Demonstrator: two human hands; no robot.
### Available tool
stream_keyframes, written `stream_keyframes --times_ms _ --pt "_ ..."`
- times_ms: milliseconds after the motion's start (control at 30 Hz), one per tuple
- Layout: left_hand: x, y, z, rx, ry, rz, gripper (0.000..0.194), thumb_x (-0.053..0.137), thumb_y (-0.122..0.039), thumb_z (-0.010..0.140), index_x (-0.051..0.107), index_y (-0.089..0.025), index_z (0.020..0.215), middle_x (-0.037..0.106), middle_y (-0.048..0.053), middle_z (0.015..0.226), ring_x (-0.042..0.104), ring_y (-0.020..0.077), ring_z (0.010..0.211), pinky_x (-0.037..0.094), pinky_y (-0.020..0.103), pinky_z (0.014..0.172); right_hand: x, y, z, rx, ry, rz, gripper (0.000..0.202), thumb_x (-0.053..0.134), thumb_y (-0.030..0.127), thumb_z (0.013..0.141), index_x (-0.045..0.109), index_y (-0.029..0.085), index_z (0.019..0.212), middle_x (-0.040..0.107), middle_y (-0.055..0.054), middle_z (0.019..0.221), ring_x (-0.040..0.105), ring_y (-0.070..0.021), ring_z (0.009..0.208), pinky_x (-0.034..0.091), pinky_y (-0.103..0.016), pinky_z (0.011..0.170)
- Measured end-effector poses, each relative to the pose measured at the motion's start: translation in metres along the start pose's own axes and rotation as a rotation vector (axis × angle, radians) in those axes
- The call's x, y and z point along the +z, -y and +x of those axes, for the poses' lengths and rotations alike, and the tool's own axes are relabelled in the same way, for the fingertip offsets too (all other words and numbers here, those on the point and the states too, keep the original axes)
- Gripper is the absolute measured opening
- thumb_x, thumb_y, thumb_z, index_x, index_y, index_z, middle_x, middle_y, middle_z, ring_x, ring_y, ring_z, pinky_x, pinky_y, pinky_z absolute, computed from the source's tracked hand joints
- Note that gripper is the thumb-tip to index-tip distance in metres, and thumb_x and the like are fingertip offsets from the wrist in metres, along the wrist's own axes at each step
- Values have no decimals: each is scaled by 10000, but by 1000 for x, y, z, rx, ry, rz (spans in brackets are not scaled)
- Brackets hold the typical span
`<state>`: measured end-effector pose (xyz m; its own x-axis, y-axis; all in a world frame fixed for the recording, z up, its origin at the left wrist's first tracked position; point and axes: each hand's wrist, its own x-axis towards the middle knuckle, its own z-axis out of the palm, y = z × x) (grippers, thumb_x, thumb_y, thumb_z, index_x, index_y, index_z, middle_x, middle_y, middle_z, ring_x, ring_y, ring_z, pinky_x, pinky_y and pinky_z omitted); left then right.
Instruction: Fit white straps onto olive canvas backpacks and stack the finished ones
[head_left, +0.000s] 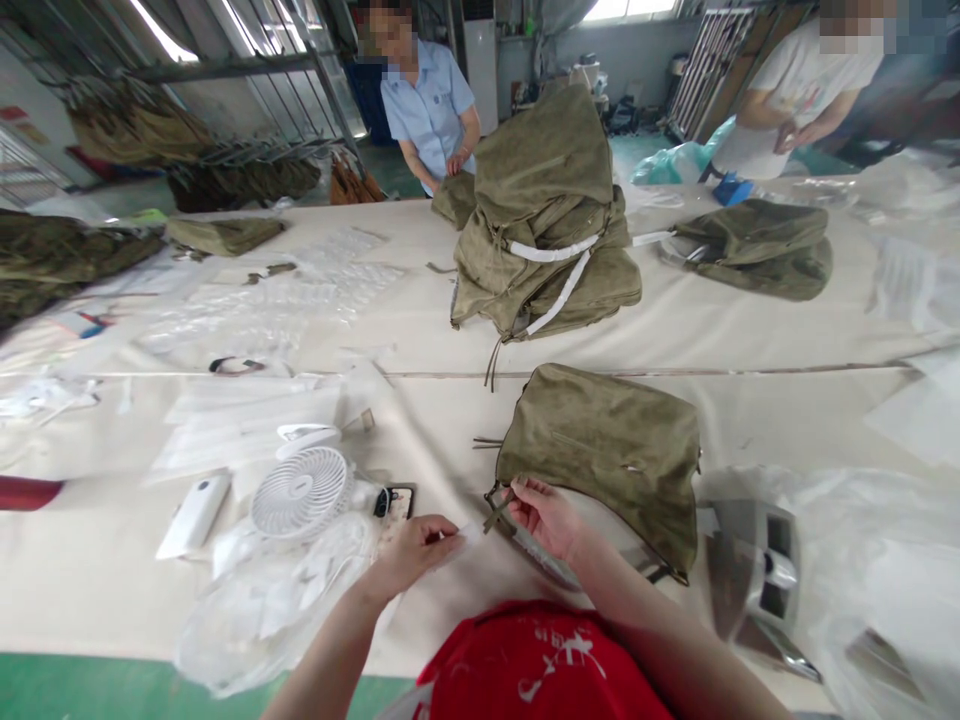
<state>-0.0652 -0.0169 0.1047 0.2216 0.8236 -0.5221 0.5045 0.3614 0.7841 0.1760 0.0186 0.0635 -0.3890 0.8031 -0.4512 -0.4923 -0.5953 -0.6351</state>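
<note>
An olive-green bag (600, 430) lies on the table in front of me, its strap side toward my body. My right hand (546, 515) is closed on a short olive strap end (498, 512) at the bag's near left corner. To the left of it, my left hand (424, 550) pinches a small, clear piece of plastic (469, 540), its exact kind too faint to make out. The plastic comes close to the strap end; whether they touch I cannot tell. Part of the bag's handle, in a pale wrap, runs beneath my right wrist.
Left of my hands are a white fan (301, 490), a phone (394, 502) and plastic bags (270, 610). A tape dispenser (776, 565) stands at right. Stacked olive bags (544, 220) rise beyond. Two people stand across the table (420, 340).
</note>
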Motion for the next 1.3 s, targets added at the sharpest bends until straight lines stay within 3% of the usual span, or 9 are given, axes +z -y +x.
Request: stream_keyframes --times_ms 167,333,700,900,1067,1167,1300 --pt "4 -6 -1 42 -12 -12 368 630 -525 718 691 -163 705 569 9 629 418 109 579 290 240 532 -1 -2 1 4 8 19 112 718 317 769 654 226 762 686 -13 856 588 -104 629 529 -274 640" --pt "8 -9 0 -10 -11 -30 387 621 -544 713 684 -162 723 538 -6 582 392 105 542 265 247 516 -2 -6 1 -28 -1 -13 151 725 349 760 643 224 783 685 -29 870 596 -124 638 539 -307 648" --pt "22 15 15 -118 -49 -138 529 613 -676 657 649 -153 727 526 -28 530 448 101 482 316 231 475 -6 -13 -1 -35 32 -23 167 734 324 759 644 200 825 685 -52 904 617 -134 688 541 -326 721" --pt "22 12 16 -115 -85 -192 509 647 -651 639 670 -150 724 553 -14 561 467 107 497 343 237 491 -3 -13 -2 20 48 -17 176 750 311 727 665 189 821 687 -42 894 611 -111 670 520 -280 704" --pt "33 7 27 -74 -74 -207 536 662 -640 634 714 -124 770 609 17 609 478 113 551 345 244 531 2 -25 1 96 -32 -174 139 733 265 673 630 176 703 555 44 587 456 -77 490 396 -213 517" --pt "40 10 38 -17 -64 -143 539 647 -627 657 737 -116 802 653 38 680 523 135 622 370 249 572 0 -34 3 150 -80 -334 87 676 237 683 609 183 678 431 78 477 334 -76 423 289 -211 449" --pt "39 19 45 -12 -161 109 493 601 -599 685 752 -135 761 696 52 722 594 180 709 417 254 633 -8 -32 5 248 -161 -265 116 607 287 751 591 184 700 535 24 574 435 -103 493 338 -219 486"
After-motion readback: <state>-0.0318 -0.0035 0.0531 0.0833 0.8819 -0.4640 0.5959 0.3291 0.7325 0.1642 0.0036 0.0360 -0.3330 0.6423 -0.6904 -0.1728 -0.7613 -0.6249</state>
